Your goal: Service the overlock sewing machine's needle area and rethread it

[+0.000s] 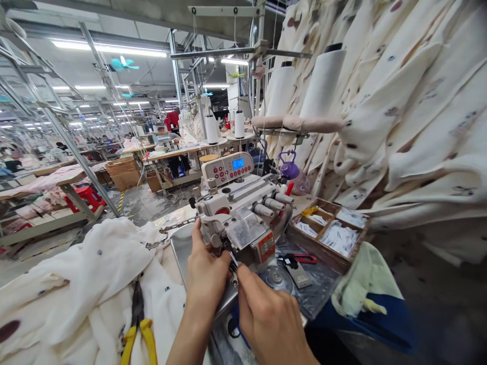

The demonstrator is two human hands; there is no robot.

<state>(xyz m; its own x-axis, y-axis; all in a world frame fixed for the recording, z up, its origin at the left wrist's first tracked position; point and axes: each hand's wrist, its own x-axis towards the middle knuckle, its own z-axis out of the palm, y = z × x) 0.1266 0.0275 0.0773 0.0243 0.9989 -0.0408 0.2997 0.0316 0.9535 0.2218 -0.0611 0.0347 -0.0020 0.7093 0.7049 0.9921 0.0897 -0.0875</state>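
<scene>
In front of me stands a white overlock sewing machine [243,215] with a lit control panel [228,169]. My left hand [207,274] rests against its front left side, index finger stretched up along the head and thumb apart near the needle area. Between the fingers of my right hand [266,309] are slim metal tweezers [233,261], their tips pointing into the needle area. The machine head and my fingers hide what the tips touch. Left of my hands, pliers with yellow handles [137,329] lie on white printed fabric [102,268].
A divided wooden box [348,261] of small white labels sits at the right. Red-handled snips [304,258] and a grey flat piece [299,274] lie before it. Thread cones [323,83] stand above; printed fabric [414,111] hangs at right. Other workstations fill the background.
</scene>
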